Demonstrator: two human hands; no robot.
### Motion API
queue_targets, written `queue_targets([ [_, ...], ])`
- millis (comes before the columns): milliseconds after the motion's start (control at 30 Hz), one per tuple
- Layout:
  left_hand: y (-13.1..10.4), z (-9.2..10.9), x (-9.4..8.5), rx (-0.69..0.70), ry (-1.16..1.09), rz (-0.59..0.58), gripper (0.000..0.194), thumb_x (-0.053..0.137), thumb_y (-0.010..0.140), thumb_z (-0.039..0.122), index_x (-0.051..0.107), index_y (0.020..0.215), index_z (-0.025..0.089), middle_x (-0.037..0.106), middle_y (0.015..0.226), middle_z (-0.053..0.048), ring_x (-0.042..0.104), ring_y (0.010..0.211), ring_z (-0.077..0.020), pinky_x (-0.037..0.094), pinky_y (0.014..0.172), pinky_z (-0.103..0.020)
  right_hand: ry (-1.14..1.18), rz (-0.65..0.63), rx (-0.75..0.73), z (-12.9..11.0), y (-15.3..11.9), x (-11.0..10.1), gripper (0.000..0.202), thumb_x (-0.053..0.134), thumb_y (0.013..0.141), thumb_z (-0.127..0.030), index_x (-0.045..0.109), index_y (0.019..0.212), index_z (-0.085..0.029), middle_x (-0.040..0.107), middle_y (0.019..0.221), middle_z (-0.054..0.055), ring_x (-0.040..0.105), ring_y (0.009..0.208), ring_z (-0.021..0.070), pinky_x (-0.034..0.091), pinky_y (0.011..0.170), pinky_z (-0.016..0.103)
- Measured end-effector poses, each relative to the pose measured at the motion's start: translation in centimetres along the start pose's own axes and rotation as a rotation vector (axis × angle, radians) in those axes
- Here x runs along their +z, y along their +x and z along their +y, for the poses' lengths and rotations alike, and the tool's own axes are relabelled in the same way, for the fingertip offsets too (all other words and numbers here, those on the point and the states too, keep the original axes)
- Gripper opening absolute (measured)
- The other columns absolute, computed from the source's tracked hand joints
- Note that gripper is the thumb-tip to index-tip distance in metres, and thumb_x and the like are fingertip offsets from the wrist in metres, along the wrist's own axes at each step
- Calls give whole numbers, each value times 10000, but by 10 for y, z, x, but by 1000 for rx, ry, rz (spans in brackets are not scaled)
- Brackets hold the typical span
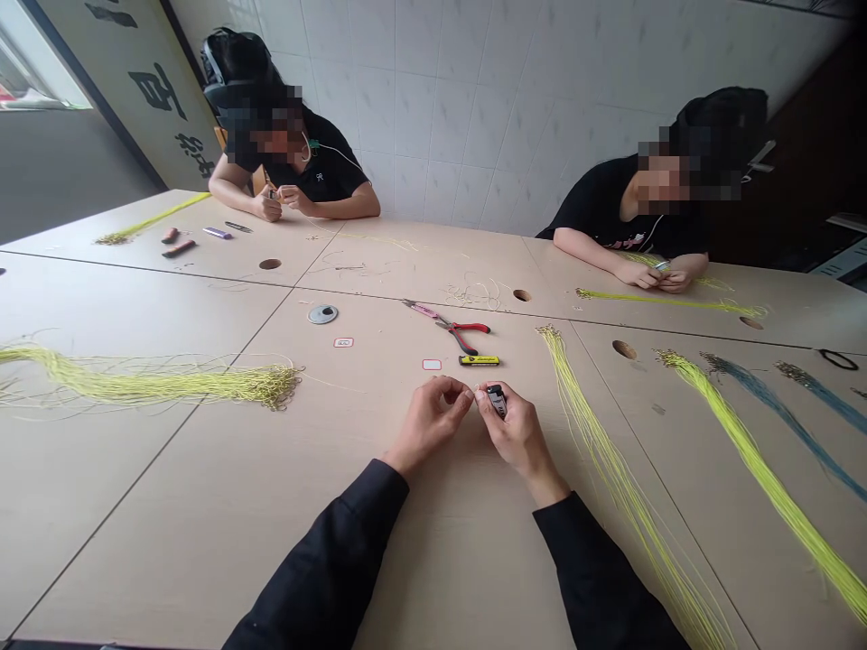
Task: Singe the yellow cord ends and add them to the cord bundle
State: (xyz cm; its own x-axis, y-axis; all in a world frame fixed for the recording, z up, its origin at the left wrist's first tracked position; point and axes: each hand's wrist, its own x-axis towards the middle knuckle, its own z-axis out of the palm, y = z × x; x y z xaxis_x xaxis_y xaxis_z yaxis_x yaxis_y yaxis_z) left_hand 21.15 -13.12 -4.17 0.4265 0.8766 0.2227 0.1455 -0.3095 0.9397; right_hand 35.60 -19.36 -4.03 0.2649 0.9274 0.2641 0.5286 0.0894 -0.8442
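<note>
My left hand (pixel 437 420) is closed in a pinch near the table's middle. Its fingertips meet those of my right hand (pixel 518 433), and a tiny pale yellow bit shows between them, too small to make out. A lighter (pixel 497 399) with a black top and a printed label is held in my right hand. Just beyond my hands lie a yellow marked tube or battery-like stick (pixel 479 361), red-handled pliers (pixel 467 334) and pink-handled snips (pixel 421 310). To the right of my right hand stretches a bundle of yellow cords (pixel 589 420) with metal ends.
Another yellow cord bundle (pixel 203 384) lies left; more yellow cords (pixel 751 424) and blue cords (pixel 778 397) lie right. A metal disc (pixel 323 313) and small labels (pixel 432 365) sit ahead. Two people (pixel 298 162) work across the table (pixel 169 542), which has round holes (pixel 624 349).
</note>
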Motion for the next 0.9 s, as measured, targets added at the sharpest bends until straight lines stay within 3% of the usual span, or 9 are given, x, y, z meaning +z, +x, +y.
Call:
queue_targets([
  [200, -1, 1, 0, -14, -1, -8, 227, 583, 882, 347, 668, 772, 168, 650, 712, -25, 540, 667, -144, 429, 650, -280, 19, -11, 73, 2, 0, 0, 313, 559, 912, -481, 639, 916, -178, 679, 810, 46, 585, 680, 169, 480, 614, 251],
  [633, -1, 0, 0, 12, 20, -11, 215, 567, 903, 333, 667, 790, 179, 667, 746, -27, 555, 713, -154, 435, 682, -288, 44, -18, 82, 2, 0, -1, 300, 569, 905, -466, 641, 920, -175, 661, 810, 41, 575, 696, 172, 466, 636, 257],
  [900, -1, -7, 2, 153, 149, 10, 107, 570, 884, 230, 620, 796, 196, 651, 775, -26, 559, 759, -164, 437, 723, -298, -9, -74, 72, -1, 0, -2, 272, 557, 914, -419, 648, 926, -163, 562, 691, -12, 454, 596, 133, 387, 564, 240],
])
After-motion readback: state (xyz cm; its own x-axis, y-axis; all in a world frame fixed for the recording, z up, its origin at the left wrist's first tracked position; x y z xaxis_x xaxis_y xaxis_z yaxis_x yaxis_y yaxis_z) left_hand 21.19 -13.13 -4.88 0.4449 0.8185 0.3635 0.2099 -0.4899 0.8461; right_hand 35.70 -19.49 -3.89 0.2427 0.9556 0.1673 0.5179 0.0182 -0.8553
